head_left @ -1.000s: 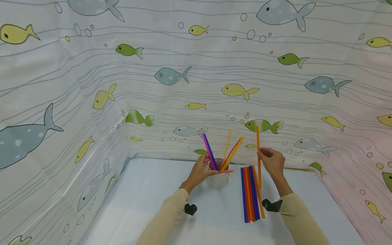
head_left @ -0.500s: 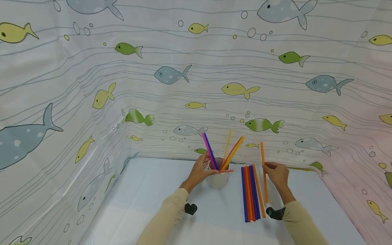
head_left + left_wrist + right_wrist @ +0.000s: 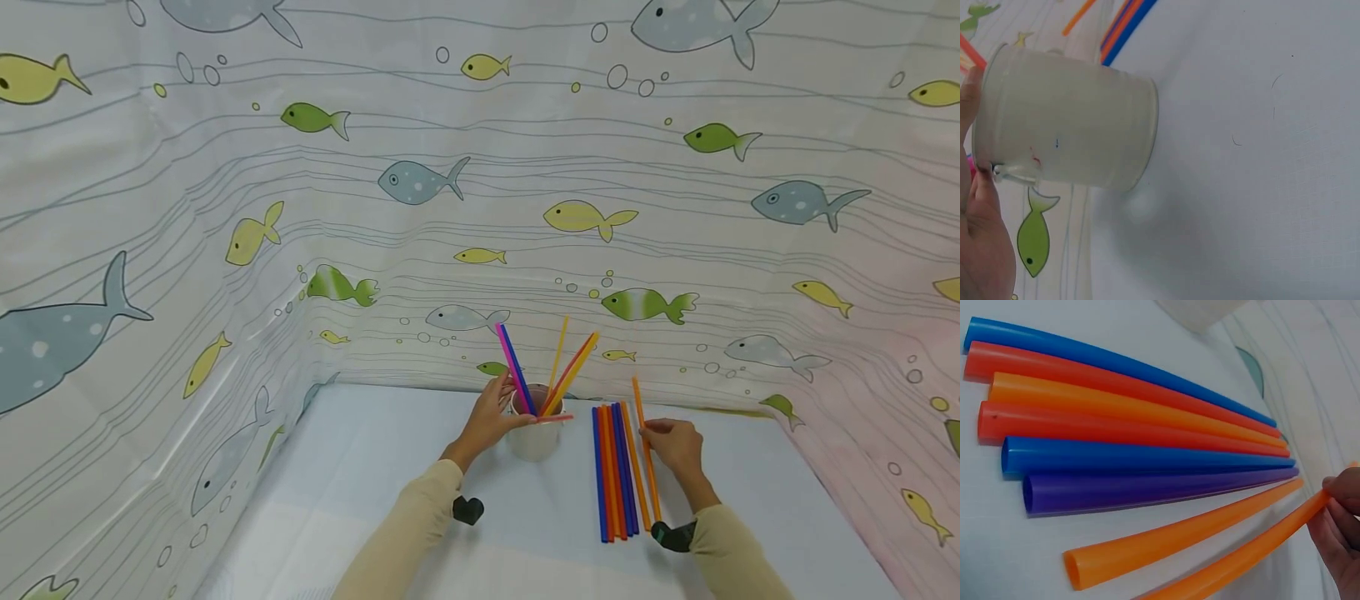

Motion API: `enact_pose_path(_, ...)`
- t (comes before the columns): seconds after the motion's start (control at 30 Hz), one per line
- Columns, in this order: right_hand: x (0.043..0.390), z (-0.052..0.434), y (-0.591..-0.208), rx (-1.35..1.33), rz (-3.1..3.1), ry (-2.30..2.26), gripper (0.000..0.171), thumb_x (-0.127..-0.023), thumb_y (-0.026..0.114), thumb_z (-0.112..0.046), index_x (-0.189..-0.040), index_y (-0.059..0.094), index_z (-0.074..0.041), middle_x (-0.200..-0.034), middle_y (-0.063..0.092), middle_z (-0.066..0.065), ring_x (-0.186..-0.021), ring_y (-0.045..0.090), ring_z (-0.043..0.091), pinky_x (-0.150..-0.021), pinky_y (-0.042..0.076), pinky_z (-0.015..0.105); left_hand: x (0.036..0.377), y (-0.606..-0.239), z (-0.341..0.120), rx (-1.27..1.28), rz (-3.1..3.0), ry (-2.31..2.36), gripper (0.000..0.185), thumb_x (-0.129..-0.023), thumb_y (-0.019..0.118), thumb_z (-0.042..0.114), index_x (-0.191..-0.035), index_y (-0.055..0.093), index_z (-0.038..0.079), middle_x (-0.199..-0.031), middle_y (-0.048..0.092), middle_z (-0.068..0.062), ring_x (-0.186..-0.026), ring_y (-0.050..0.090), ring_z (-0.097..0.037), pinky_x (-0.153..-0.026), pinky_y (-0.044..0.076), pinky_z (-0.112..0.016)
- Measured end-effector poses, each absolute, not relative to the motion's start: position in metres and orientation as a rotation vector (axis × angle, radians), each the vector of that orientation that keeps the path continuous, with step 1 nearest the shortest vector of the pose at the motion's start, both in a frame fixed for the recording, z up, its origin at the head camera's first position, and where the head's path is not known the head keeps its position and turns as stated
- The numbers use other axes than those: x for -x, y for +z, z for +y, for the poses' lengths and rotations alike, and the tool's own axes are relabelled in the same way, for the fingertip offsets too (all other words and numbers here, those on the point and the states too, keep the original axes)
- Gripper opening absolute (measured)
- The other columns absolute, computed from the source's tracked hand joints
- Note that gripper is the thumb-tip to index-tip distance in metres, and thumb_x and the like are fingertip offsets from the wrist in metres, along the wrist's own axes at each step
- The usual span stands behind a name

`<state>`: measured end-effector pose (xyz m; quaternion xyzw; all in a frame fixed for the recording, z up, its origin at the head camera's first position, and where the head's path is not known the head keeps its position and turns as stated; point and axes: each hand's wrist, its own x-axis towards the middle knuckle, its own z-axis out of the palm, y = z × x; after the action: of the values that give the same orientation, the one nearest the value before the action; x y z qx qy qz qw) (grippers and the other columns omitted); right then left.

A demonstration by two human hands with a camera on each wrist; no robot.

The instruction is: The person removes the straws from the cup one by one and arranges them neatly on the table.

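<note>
Just right of the tube row [image 3: 617, 475], right hand [image 3: 675, 446] pinches an orange tube [image 3: 651, 475] partway along. Left hand [image 3: 483, 423] grips the bucket [image 3: 532, 446] at its rim. Likely failure: uneven release lets the round tube roll and knock the row askew.

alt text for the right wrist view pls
A right hand pinches an orange tube beside seven other tubes on a pale surface. Top to bottom, they run blue, red, orange, red, blue, purple, orange.
</note>
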<state>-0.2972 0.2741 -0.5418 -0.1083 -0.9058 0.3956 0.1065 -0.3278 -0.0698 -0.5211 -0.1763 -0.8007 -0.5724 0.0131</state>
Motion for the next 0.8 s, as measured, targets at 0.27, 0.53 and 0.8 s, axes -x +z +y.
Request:
enact_pose_path(0.27,0.295,0.275,-0.551,0.326,-2.698,1.201,0.029,-0.087,0.074,-0.018,-0.103,0.072,0.006,-0.086,0.072,0.016,-0.069,0.068,0.019,-0.055,0.053,0.027,0.323,-0.514,-0.069,0.582,-2.477,-1.808,0.098,-0.080,0.080,0.014,-0.155,0.018,0.009,-0.146,0.038,-0.017,-0.135,0.041,-0.029,-0.107,0.038,-0.040)
enact_pose_path(0.53,0.291,0.277,-0.560,0.308,-2.701,1.142,0.027,-0.085,0.076,-0.018,-0.098,0.074,0.006,-0.083,0.072,0.014,-0.066,0.064,0.017,-0.052,0.049,0.023,0.329,-0.522,-0.070,0.583,-2.481,-1.783,0.099,-0.079,0.082,0.024,-0.156,0.020,0.014,-0.145,0.041,-0.011,-0.134,0.043,-0.023,-0.107,0.039,-0.032)
enact_pose_path(0.8,0.292,0.276,-0.564,0.252,-2.696,1.096,0.022,-0.085,0.076,-0.015,-0.095,0.075,0.004,-0.087,0.072,0.017,-0.076,0.065,0.028,-0.059,0.053,0.031,0.330,-0.523,-0.070,0.580,-2.495,-1.761,0.100,-0.077,0.082,0.029,-0.156,0.021,0.014,-0.144,0.041,-0.009,-0.134,0.044,-0.020,-0.106,0.039,-0.028)
